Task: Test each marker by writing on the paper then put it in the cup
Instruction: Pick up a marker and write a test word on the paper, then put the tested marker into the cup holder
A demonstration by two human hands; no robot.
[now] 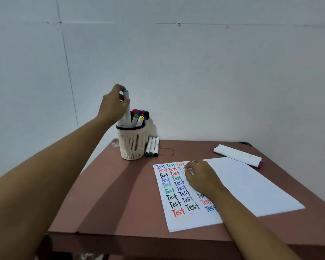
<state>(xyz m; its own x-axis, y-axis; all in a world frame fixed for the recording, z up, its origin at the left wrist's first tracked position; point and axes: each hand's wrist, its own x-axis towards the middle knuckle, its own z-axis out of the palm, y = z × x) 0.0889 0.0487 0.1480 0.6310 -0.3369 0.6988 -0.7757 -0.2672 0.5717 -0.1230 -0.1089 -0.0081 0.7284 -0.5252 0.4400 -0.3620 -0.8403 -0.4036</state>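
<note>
My left hand pinches a white marker with a light blue cap, held upright with its lower end inside the cream mesh cup. Several capped markers stand in that cup. On the brown table lies the paper, its left side covered with rows of the word "Test" in several colours. My right hand rests on the paper with loosely curled fingers and holds nothing that I can see.
Three capped markers lie side by side just right of the cup. A second cup with markers stands behind the first. More white markers lie at the table's back right. The wall is close behind the table.
</note>
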